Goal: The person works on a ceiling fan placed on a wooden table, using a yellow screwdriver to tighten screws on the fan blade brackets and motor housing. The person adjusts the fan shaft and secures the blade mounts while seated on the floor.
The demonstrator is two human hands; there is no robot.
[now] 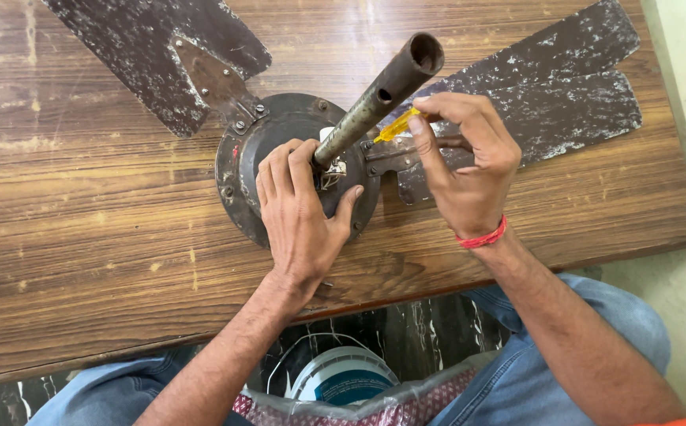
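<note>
The ceiling fan [296, 170] lies on the wooden worktop [82, 237], its rusty rod [378, 99] pointing up toward the camera (tilted right), with three blades visible. The left hand [299, 213] presses flat on the motor hub, fingers apart, while the right hand [465, 170] has its grip clamped on one yellow screwdriver [394, 126].

Open wooden table [82, 237] left of and below motor housing [244, 158] | blocked at centre by upright rusty rod [378, 95] | blades [146, 47] bar upper left and right | left hand [299, 213] covers housing | right hand [465, 170] fills gap right of rod
</note>
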